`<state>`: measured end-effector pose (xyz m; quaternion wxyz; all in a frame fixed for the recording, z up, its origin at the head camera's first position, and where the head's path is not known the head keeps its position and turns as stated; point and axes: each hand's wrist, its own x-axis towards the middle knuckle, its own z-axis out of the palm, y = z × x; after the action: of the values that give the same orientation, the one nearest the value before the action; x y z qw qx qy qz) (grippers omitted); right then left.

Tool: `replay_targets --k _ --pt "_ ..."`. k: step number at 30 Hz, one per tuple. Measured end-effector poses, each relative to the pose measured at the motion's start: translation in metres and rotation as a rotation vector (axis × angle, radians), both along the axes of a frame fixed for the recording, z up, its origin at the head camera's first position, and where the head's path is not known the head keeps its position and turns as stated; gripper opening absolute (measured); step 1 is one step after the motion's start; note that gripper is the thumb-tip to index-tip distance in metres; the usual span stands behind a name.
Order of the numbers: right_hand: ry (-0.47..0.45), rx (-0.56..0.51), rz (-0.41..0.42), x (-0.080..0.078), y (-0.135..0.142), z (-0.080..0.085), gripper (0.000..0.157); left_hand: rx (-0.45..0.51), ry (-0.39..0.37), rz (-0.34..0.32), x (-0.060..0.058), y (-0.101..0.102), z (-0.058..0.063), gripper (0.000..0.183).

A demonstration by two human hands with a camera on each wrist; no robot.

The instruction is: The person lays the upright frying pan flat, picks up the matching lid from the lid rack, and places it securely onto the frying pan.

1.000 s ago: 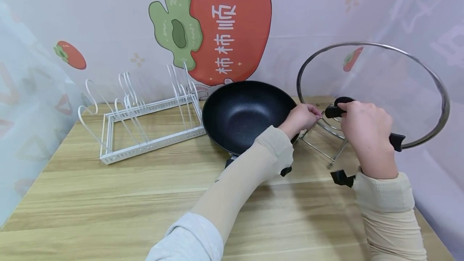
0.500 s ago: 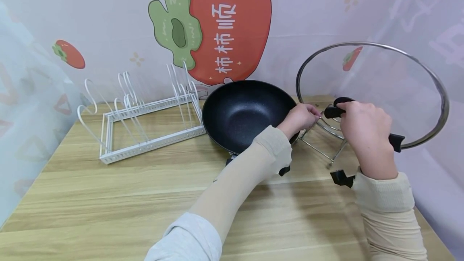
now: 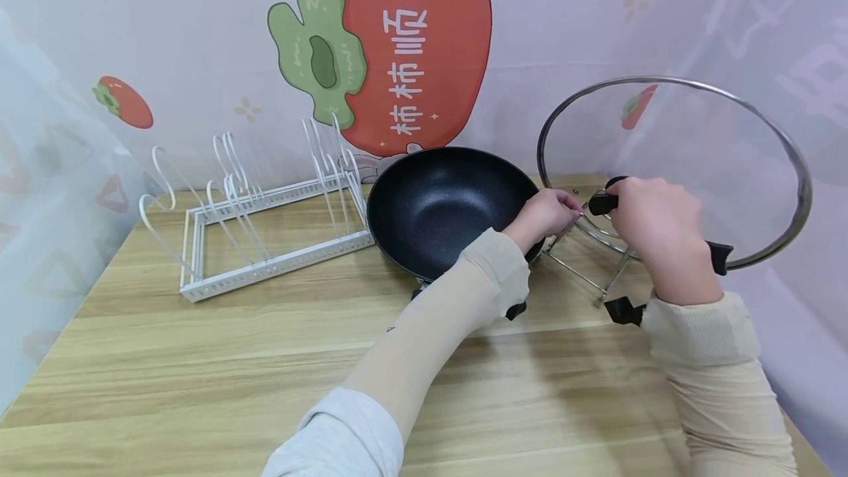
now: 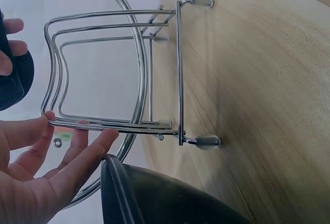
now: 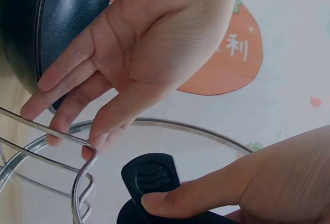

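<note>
A steel-rimmed glass lid (image 3: 692,131) stands in a wire rack (image 4: 179,74); the left wrist view bares loops the head view half hides. The right hand (image 3: 665,227) clasps the lid's handle (image 3: 603,203), the left hand (image 3: 545,216) pinches the rack, beside a black pan (image 3: 447,208).

There is one lid (image 3: 689,153), one pan (image 3: 440,216), one silver rack (image 4: 180,74), one white rack (image 3: 281,265) and one table (image 3: 232,374).

Glass lid (image 3: 682,131): clear, metal-rimmed, near upright, lower edge among bars of the wire rack (image 4: 180,74). Rack: shiny, standing on the worktop (image 3: 199,374).
</note>
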<state>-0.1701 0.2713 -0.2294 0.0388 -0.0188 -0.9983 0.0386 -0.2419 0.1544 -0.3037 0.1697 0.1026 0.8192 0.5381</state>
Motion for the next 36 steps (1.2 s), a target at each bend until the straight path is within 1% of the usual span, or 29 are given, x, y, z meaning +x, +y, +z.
replay_targets --k 5,9,11,17,24,31,36 --pt "0.016 0.001 0.004 -0.0039 0.0005 -0.001 0.022 0.008 -0.001 -0.002 0.0001 -0.0008 0.0008 0.008" --pt "0.046 0.014 0.013 -0.0026 0.0002 -0.003 0.022 0.01 -0.004 -0.011 0.0 -0.0009 0.0013 0.008" --pt "0.054 0.021 0.015 -0.0012 -0.0001 -0.0041 0.025 0.008 -0.002 -0.016 -0.0001 -0.0003 0.0007 0.008" --pt "0.054 0.038 0.024 0.0015 -0.0002 -0.0063 0.03 -0.003 0.001 -0.016 -0.0007 0.0016 -0.0024 0.008" --pt "0.038 0.051 0.026 0.0009 -0.0005 -0.0054 0.033 -0.011 0.003 -0.01 -0.0017 0.0007 -0.0013 0.007" --pt "0.059 0.046 0.031 0.0004 0.0005 -0.0053 0.031 -0.005 0.007 -0.018 -0.0012 -0.0004 -0.0003 0.008" --pt "0.064 0.036 0.031 0.0004 0.0018 -0.0057 0.03 0.009 -0.017 -0.011 -0.0018 -0.0007 -0.0011 0.008"
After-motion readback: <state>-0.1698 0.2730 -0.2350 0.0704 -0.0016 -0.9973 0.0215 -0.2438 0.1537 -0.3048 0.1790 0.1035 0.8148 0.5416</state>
